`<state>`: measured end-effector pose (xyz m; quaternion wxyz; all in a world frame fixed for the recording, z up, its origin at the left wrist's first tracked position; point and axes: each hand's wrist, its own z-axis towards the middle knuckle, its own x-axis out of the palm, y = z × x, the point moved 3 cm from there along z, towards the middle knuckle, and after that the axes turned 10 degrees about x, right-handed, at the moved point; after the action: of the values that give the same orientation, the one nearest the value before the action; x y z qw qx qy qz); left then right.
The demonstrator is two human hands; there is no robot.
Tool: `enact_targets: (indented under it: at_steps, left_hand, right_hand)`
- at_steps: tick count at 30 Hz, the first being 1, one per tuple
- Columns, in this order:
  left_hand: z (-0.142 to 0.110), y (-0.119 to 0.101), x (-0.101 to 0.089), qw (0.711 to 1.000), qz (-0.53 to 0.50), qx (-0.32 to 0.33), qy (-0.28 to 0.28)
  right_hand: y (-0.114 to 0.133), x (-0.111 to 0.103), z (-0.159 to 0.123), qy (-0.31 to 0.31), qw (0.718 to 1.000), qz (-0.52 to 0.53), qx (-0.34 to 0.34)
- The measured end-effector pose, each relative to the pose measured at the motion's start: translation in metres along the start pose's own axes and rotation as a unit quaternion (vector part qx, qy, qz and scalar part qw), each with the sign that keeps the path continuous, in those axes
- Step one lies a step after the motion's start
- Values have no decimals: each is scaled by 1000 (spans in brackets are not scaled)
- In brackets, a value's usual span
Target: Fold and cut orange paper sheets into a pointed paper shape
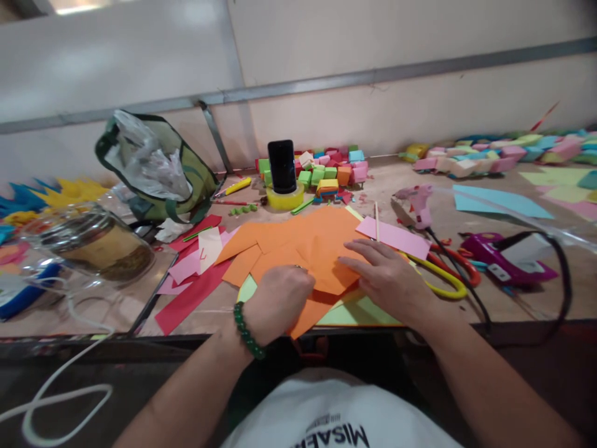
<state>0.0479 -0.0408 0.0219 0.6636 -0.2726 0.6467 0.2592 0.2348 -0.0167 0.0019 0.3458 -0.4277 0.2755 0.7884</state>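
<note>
Large sheets of orange paper (298, 233) lie overlapped in front of me, with a raised fold near the middle. My left hand (282, 295), wearing a green bead bracelet (247, 333), rests closed on their near part; its fingers curl under, so anything in them is hidden. My right hand (387, 274) lies open on the right side of the orange paper, fingers stretched out. Pale green sheets (361, 313) show beneath. By the right hand are a pink paper strip (396, 236), a thin wooden stick (377, 221) and yellow-handled scissors (448, 287).
Red strips (196, 298) lie left, near a glass jar (105, 242) and a green bag (158, 168). A phone (282, 165) stands in a tape roll (285, 198) before folded paper pieces (342, 171). Right are a pink glue gun (420, 202) and a purple tool (508, 258).
</note>
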Motion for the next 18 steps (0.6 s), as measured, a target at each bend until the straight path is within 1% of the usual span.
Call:
enact_targets:
  at_steps: [2,4,6,8,10,12,14,18]
  left_hand:
    - [-7,13,-2,1000,-10,21,-17]
    - [-13,23,-1,999,5,17,-39]
    - [-18,26,2,998,21,4,-54]
    - [-24,22,6,998,16,-1,-63]
    - [-32,16,11,997,-7,-2,-73]
    - [-41,11,17,995,-35,-3,-91]
    - [-50,10,24,991,-67,-3,-118]
    - [-63,16,34,973,-146,-13,-180]
  right_hand:
    - [5,-2,0,-3,999,8,-37]
    - [17,-2,1,3,997,23,-72]
    - [33,2,3,27,995,38,-93]
    - [49,8,4,76,991,46,-98]
    - [59,14,5,125,987,53,-89]
    - [61,16,5,157,982,82,-61]
    - [56,16,5,175,975,134,-28]
    - [44,18,7,195,949,245,23]
